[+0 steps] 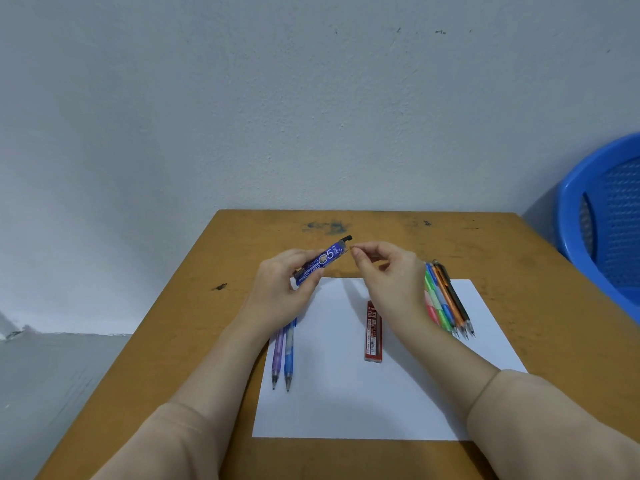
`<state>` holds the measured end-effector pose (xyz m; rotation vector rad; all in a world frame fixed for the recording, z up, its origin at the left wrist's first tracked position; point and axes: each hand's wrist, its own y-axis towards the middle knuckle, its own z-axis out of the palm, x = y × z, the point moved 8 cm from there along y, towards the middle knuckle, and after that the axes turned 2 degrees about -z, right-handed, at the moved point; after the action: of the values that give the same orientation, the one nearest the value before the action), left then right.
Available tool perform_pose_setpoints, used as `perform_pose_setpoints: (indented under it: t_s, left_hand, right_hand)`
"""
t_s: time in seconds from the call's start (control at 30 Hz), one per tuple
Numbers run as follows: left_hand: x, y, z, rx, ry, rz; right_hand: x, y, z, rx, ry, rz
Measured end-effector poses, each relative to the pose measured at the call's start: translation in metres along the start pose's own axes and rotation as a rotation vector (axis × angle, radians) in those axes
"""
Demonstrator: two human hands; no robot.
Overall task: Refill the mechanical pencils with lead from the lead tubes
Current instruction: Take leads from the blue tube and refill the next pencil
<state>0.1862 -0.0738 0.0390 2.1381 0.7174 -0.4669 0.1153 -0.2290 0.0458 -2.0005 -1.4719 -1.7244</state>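
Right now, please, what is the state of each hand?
Left hand: holds the blue lead tube.
Right hand: thumb and forefinger pinched by the tube's tip; a lead between them cannot be told.

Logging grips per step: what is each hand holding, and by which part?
The left hand grips the blue lead tube round its lower end. The right hand pinches at the tube's top; whether it holds anything there cannot be told.
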Motion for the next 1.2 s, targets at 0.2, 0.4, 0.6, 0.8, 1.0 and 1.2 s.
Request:
perform_pose_setpoints:
  t_s: [0.2, 0.4, 0.6, 0.8, 1.0, 1.2]
  left_hand:
    - [0.003, 0.001, 0.004, 0.025, -0.009, 0.0]
    - [0.004, 0.001, 0.002, 0.014, -0.017, -0.02]
    - [0.005, 0.001, 0.002, 0.005, -0.043, -0.024]
    - [0.004, 0.001, 0.001, -0.007, -0.064, -0.01]
    - [0.003, 0.001, 0.0, -0.012, -0.066, 0.005]
    - [-0.006, 0.0, 0.001, 0.015, -0.061, 0.049]
  right_hand:
    - [0.003, -0.002, -0.003, -0.044, 0.027, -0.033]
    - [0.02, -0.008, 0.003, -0.005, -0.063, -0.205]
    - [0.021, -0.008, 0.005, 0.019, -0.053, -0.235]
    - [0.024, -0.009, 0.006, 0.027, -0.046, -0.275]
    - [0.024, -0.009, 0.01, 0.059, -0.038, -0.288]
    - [0.016, -0.004, 0.007, 0.053, 0.074, -0.174]
